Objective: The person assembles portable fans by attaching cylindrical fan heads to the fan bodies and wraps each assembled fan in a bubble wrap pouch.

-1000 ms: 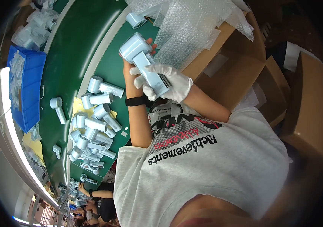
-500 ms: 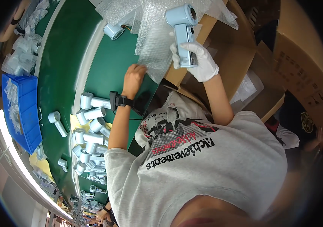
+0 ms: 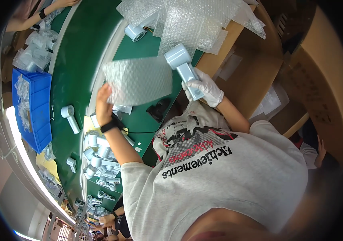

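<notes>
My left hand (image 3: 104, 103) is bare, with a black band on the wrist. Its fingers pinch the left edge of a bubble-wrap bag (image 3: 139, 80), lifted above the green table. My right hand (image 3: 207, 89), in a white glove, grips the handle of a light blue hair-dryer-shaped device (image 3: 178, 57). The device's round head points up and left, close to the bag's right edge. Behind them lies a heap of bubble-wrap bags (image 3: 187, 24). Another light blue device (image 3: 135, 33) rests partly beneath that heap.
Several light blue devices (image 3: 101, 154) are piled at the left of the workbench. Beyond runs a green conveyor belt (image 3: 71, 68), with a blue crate (image 3: 35, 106) of clear plastic beside it. A large open cardboard box (image 3: 255, 68) stands at right. Other people's arms (image 3: 29, 23) show farther off.
My left hand has drawn a bubble-wrap bag off the heap and carried it left. My right hand has lowered the light blue device toward me and tilted it.
</notes>
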`<action>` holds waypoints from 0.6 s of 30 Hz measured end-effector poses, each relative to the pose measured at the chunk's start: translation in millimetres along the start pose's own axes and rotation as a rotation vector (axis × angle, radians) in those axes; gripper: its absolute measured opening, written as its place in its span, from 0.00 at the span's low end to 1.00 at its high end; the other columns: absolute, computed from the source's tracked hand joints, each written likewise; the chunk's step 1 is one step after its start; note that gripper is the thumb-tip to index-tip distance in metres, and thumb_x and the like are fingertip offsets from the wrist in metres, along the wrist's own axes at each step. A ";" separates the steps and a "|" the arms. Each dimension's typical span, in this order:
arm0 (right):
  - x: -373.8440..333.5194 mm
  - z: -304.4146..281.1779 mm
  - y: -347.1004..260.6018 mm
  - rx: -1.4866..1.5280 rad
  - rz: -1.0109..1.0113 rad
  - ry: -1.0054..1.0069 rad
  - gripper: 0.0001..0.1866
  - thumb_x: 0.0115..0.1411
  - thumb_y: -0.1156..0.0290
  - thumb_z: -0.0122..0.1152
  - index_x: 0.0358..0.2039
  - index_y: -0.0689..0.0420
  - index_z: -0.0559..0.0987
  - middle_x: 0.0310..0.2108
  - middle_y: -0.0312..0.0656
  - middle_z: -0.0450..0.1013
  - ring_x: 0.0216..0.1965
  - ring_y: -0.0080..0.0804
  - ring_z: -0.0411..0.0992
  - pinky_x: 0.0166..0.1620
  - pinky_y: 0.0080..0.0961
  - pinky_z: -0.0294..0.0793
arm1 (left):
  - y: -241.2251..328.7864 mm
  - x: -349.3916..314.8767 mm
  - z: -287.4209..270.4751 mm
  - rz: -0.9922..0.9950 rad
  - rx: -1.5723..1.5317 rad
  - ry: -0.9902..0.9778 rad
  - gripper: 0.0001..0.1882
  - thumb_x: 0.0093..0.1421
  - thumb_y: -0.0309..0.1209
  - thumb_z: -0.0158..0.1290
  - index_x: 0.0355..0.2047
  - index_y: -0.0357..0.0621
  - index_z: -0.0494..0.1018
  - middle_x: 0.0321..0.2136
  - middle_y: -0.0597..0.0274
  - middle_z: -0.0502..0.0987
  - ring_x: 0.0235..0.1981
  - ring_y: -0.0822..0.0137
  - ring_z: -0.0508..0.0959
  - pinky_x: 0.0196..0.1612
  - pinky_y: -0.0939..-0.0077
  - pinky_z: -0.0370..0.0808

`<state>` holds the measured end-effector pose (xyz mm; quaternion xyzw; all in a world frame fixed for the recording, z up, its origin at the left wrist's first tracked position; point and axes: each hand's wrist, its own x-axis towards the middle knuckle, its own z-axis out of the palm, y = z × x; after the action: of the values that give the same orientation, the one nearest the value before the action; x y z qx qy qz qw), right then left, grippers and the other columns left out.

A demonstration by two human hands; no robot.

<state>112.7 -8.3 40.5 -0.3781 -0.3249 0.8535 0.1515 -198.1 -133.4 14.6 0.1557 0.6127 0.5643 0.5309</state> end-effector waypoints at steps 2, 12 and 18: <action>6.1 -1.0 -8.7 -0.125 -0.011 0.008 0.24 0.49 0.64 0.57 0.43 0.62 0.64 0.26 0.42 0.68 0.19 0.26 0.70 0.22 0.22 0.70 | 12.5 42.5 -28.8 -0.018 0.596 0.027 0.14 0.56 0.31 0.50 0.40 0.36 0.70 0.33 0.61 0.75 0.31 0.69 0.73 0.35 0.74 0.69; -3.4 3.6 -9.7 -0.149 -0.063 0.165 0.24 0.49 0.66 0.59 0.44 0.63 0.63 0.27 0.42 0.69 0.22 0.28 0.71 0.25 0.22 0.72 | -70.3 -7.7 88.1 0.314 1.370 0.042 0.08 0.49 0.27 0.53 0.28 0.38 0.68 0.27 0.48 0.72 0.31 0.50 0.73 0.34 0.61 0.70; -2.7 9.1 31.0 -0.135 0.119 -0.047 0.27 0.50 0.66 0.59 0.48 0.63 0.62 0.29 0.41 0.69 0.24 0.28 0.72 0.26 0.22 0.73 | -98.7 -15.4 72.0 0.460 1.292 0.117 0.07 0.52 0.29 0.50 0.23 0.36 0.68 0.24 0.51 0.73 0.28 0.52 0.73 0.30 0.63 0.71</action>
<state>107.3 -36.6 25.9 -0.3862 -0.3621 0.8457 0.0671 -92.3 -138.7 -48.2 0.5365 0.8053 0.1914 0.1645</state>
